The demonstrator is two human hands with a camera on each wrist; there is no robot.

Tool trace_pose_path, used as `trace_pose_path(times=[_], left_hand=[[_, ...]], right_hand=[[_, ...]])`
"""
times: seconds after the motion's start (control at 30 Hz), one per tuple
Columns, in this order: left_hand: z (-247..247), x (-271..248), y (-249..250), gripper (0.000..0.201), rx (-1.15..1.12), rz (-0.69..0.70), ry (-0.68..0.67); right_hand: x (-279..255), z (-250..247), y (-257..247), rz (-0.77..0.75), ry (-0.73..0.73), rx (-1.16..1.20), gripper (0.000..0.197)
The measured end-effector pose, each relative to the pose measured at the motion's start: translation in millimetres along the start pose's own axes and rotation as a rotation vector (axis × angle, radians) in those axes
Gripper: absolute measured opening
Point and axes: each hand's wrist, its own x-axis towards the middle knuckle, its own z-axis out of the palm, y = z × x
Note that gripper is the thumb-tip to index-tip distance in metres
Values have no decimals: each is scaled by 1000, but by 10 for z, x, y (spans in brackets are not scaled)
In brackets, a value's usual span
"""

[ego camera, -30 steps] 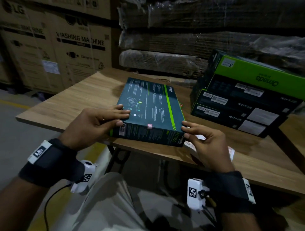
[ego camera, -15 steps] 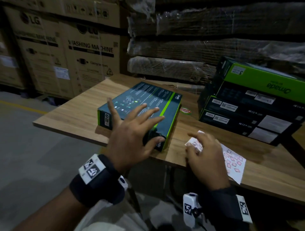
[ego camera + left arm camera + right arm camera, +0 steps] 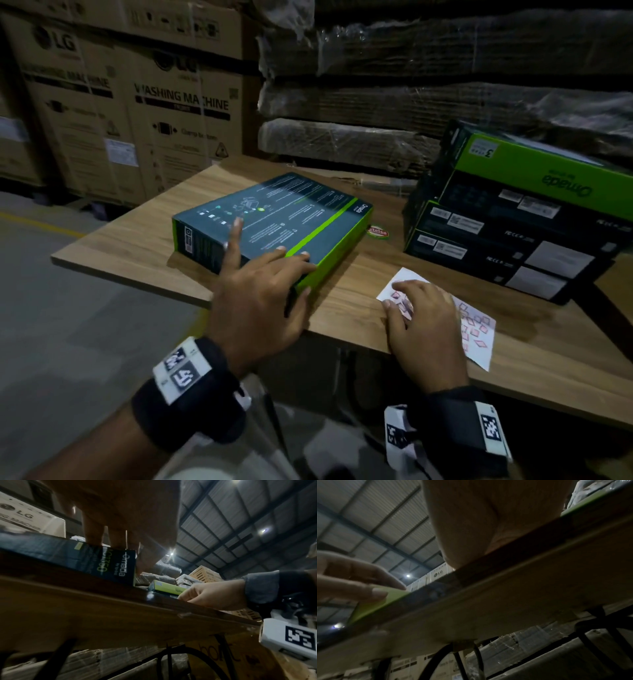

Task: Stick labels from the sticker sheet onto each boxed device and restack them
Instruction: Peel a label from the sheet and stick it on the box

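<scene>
Across the middle of the head view, a brown wood-grain surface [image 3: 359,308] carrying everything in play. At right of frame, a stack of dark and lime-green boxed devices [image 3: 520,219], tilted top box printed Omada, white printed panels on the near faces; no small pink label discernible on them, though too dim to be sure. At centre, a single flat dark-teal boxed device with a lime-green edge [image 3: 274,219], lying flat and well apart from the stack; no pink label visible on its top or on the faces shown. On its near right corner, the left hand [image 3: 260,301], fingers spread, fingertips resting on the top face and thumb against the green side, one finger lifted clear; steadying, by the look of it, not gripping. At lower right of centre, a white sticker sheet with small pink-red diamond labels [image 3: 479,339], flat near the surface's front edge. Over the sheet's left part, the right hand [image 3: 424,322], fingers bent down onto the paper; whether pinching a label or merely pressing cannot be told from any view. Judged from this: early or midway, with a label being picked, sticking onto the centre box not yet done, restacking left to do.
</scene>
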Motion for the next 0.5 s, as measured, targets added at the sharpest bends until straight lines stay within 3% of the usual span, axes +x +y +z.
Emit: trace_pose_path(times=[0.1,0.2,0.4,0.5], left_hand=[[-155,-149,-276,27,-82,-5,7],[-356,-298,-573,26,-143,-7,10],[-697,-512,-1134,47,12,-105,61],[-791,-519,-1340,61,130,-132,37]], right_hand=[[31,-3,-69,-29,10,74,26],[89,-16,-125,-67,-21,99,34],[215,-43,-189,-54,-49,146,58],[262,-33,-209,-121,-116,149,65]])
